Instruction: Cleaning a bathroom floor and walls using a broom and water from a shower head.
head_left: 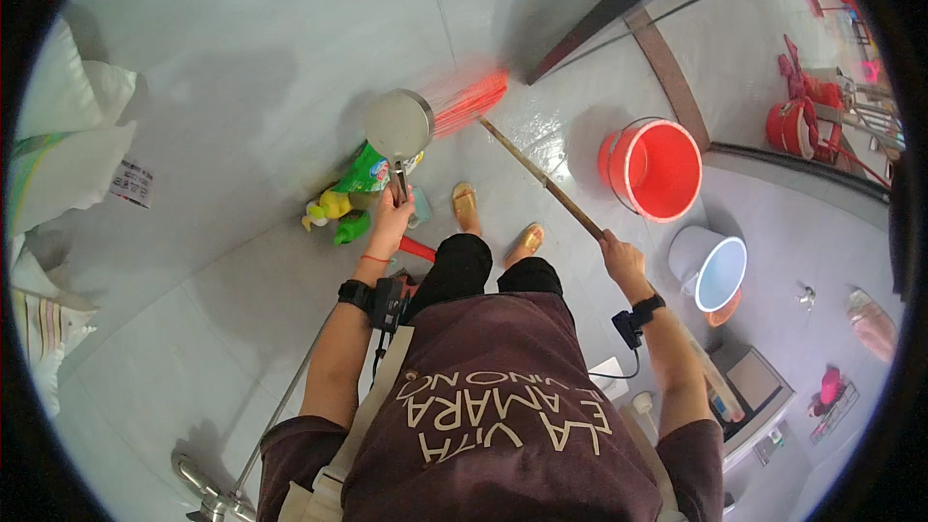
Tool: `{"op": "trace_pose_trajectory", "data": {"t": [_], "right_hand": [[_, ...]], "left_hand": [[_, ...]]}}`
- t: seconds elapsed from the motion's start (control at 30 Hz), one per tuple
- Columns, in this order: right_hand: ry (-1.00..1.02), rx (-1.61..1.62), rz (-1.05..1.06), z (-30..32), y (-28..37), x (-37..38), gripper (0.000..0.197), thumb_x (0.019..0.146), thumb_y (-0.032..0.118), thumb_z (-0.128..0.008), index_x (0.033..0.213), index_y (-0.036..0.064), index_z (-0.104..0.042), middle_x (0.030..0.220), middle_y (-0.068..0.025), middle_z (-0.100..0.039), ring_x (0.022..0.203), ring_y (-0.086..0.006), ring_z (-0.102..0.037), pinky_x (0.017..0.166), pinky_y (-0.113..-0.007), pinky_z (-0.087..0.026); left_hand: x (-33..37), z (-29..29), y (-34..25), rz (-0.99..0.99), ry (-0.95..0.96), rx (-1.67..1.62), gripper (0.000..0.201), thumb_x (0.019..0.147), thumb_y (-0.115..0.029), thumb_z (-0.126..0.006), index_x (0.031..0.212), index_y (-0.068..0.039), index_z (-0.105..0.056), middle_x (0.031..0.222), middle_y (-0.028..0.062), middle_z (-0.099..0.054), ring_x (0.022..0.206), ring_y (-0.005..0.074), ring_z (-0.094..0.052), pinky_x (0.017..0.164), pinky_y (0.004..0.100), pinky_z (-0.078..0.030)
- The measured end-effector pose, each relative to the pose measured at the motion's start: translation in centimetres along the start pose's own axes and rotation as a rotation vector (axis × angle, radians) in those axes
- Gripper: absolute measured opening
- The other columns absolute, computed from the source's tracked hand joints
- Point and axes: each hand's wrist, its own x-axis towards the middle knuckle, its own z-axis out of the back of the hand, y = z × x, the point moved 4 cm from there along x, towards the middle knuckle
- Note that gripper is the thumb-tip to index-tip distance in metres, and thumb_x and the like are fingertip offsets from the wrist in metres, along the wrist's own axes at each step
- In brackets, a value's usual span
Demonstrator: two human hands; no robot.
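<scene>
My left hand (391,220) is closed around the short handle of a round metal water scoop (398,126), which is tilted with its broad face toward me. Red bristles of a broom (474,101) spread just beyond the scoop's rim, partly smeared by motion. My right hand (622,259) grips the broom's long wooden stick, which slants down to the wet floor. Below the scoop stand a green detergent pack (365,170), a yellow bottle (333,203) and a green bottle (352,226), partly hidden.
To the right a red bucket (619,164) and a white bucket (688,266) stand on the floor. My feet are in gold slippers (465,205). Pale sacks (68,174) line the left. A dark door edge (599,19) rises ahead; a metal faucet (217,503) sits lower left.
</scene>
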Motion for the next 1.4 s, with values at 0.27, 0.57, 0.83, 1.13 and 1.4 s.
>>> {"op": "trace_pose_trajectory", "data": {"t": [0.27, 0.57, 0.83, 1.13, 1.4], "right_hand": [[0.056, 0.05, -0.199, -8.2, -6.4, -8.5, 0.031, 0.082, 0.037, -0.03, 0.105, 0.0194, -0.042, 0.066, -0.0133, -0.057, 0.063, -0.0323, -0.055, 0.055, -0.043, -0.043], [0.236, 0.172, -0.509, -19.3, -15.1, -30.4, 0.028, 0.083, 0.035, -0.027, 0.097, 0.0158, -0.042, 0.07, -0.017, -0.056, 0.066, -0.0357, -0.054, 0.056, -0.045, -0.043], [0.214, 0.232, -0.709, -20.2, -19.6, -40.1, 0.031, 0.08, 0.034, -0.034, 0.09, 0.0129, -0.053, 0.075, -0.0151, -0.057, 0.073, -0.0323, -0.054, 0.063, -0.042, -0.042], [0.038, 0.27, -0.392, -12.1, -20.2, -35.5, 0.027, 0.077, 0.031, -0.041, 0.092, 0.0135, -0.054, 0.073, -0.0156, -0.056, 0.068, -0.0337, -0.053, 0.059, -0.041, -0.042], [-0.092, 0.309, 0.038, -8.1, -11.2, -13.6, 0.031, 0.08, 0.03, -0.036, 0.103, 0.013, -0.046, 0.075, -0.0176, -0.056, 0.067, -0.034, -0.053, 0.059, -0.043, -0.042]], "left_hand": [[-0.5, -0.9, 0.9, -0.014, -0.056, -0.045, 0.027, 0.066, 0.003, -0.049, 0.091, -0.006, -0.044, 0.073, -0.003, -0.045, 0.064, 0.0062, -0.041, 0.059, 0.0193, -0.034], [-1.0, -3.1, 1.7, -0.104, -0.083, 0.076, 0.021, 0.067, 0.003, -0.047, 0.086, -0.006, -0.045, 0.074, -0.0019, -0.045, 0.066, 0.0078, -0.041, 0.059, 0.0214, -0.035], [-3.0, -5.2, 2.1, -0.187, -0.123, 0.132, 0.019, 0.069, 0.003, -0.048, 0.086, -0.006, -0.046, 0.074, -0.001, -0.045, 0.065, 0.0082, -0.041, 0.057, 0.0214, -0.034], [-5.0, -3.9, 2.8, -0.237, -0.198, 0.162, 0.017, 0.069, 0.002, -0.047, 0.084, -0.004, -0.046, 0.072, -0.0007, -0.046, 0.064, 0.0081, -0.041, 0.057, 0.02, -0.034], [-8.6, -3.7, 2.2, -0.218, -0.222, 0.163, 0.014, 0.07, 0.0, -0.047, 0.084, -0.004, -0.046, 0.071, -0.0009, -0.045, 0.063, 0.0072, -0.039, 0.057, 0.0198, -0.033]]}}
